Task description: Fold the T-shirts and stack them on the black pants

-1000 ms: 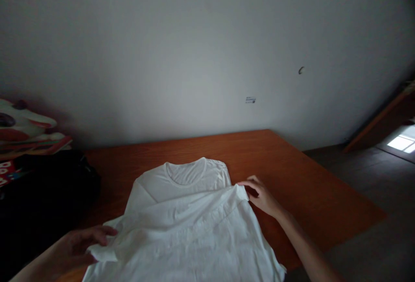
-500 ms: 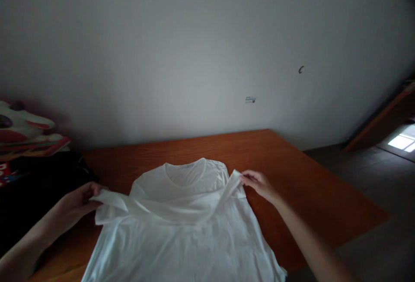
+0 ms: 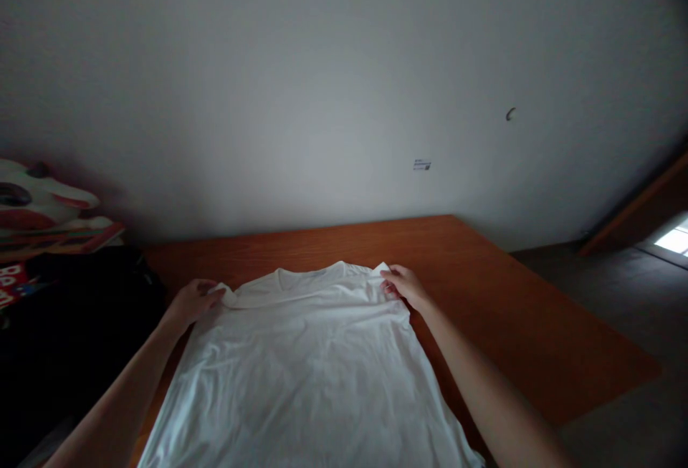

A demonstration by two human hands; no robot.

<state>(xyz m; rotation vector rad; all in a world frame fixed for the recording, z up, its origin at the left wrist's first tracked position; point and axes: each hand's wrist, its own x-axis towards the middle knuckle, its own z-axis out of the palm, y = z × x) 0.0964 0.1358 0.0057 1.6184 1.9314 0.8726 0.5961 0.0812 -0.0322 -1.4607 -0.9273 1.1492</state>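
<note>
A white T-shirt lies spread on the brown wooden table, its collar end toward the wall. My left hand pinches the cloth at the far left corner, near the shoulder. My right hand pinches the far right corner by the other shoulder. Both hands rest low on the table at the shirt's far edge. The upper layer of cloth covers the collar almost fully.
A dark bag or heap sits at the left end of the table, with colourful red-and-white items stacked behind it. A plain wall rises right behind the table. Grey floor and a doorway lie to the right.
Both hands carried the shirt's near layer away from me, up over the body to the shoulders. The left hand moved from the near left to the far left corner.
</note>
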